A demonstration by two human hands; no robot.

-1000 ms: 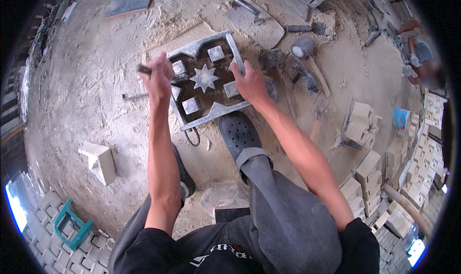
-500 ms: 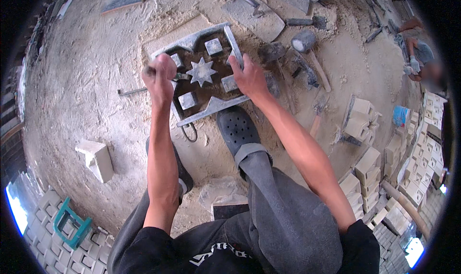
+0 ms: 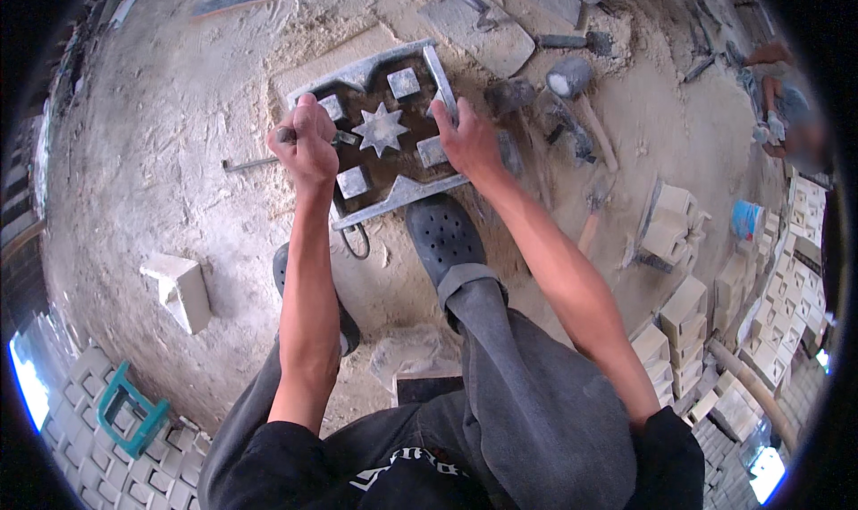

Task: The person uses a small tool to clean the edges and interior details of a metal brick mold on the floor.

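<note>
A grey metal block mould (image 3: 400, 190) lies on the dusty ground before me, its frame notched along the far and near sides. Inside it are a raised star (image 3: 382, 129) and several square blocks. My left hand (image 3: 307, 143) is closed round a short-handled tool at the mould's left side. The tool's handle end (image 3: 286, 135) pokes out on the left and its narrow tip (image 3: 343, 138) shows near the star; its exact kind is unclear. My right hand (image 3: 468, 140) grips the frame's right end bar (image 3: 439, 74), thumb inside, with its other fingers partly hidden.
Right of the mould lie a mallet (image 3: 568, 77), a trowel (image 3: 478, 29) and other hand tools. Cast blocks (image 3: 677, 219) stack up farther right, near a blue bucket (image 3: 746, 218). A loose block (image 3: 178, 293) sits left. Another person (image 3: 784, 103) crouches at far right.
My left hand has turned a little and shifted slightly right, tool still in it. My right hand stays on the end bar. The whole view has shifted slightly.
</note>
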